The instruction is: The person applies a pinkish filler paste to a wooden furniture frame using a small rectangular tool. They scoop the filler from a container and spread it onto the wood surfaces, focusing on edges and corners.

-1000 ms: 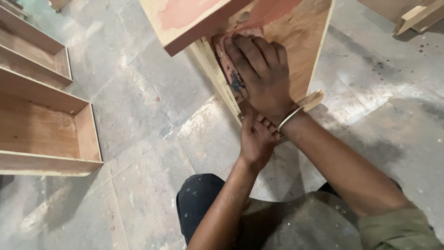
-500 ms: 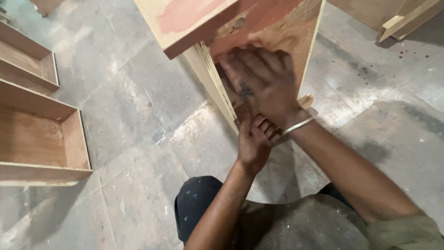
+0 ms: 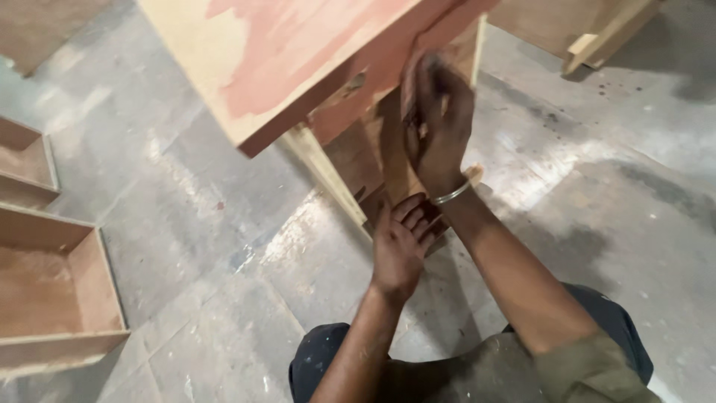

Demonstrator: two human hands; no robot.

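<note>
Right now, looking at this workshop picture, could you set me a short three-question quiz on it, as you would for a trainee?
1. True or false: the right hand is pressed flat inside the cabinet.
2. What does the left hand touch? A) the lower edge of the cabinet B) a drawer C) the floor
3. What is worn on the right wrist?

Key
1. True.
2. A. The drawers lie apart on the floor, at the left.
3. A thin metal bangle.
</note>
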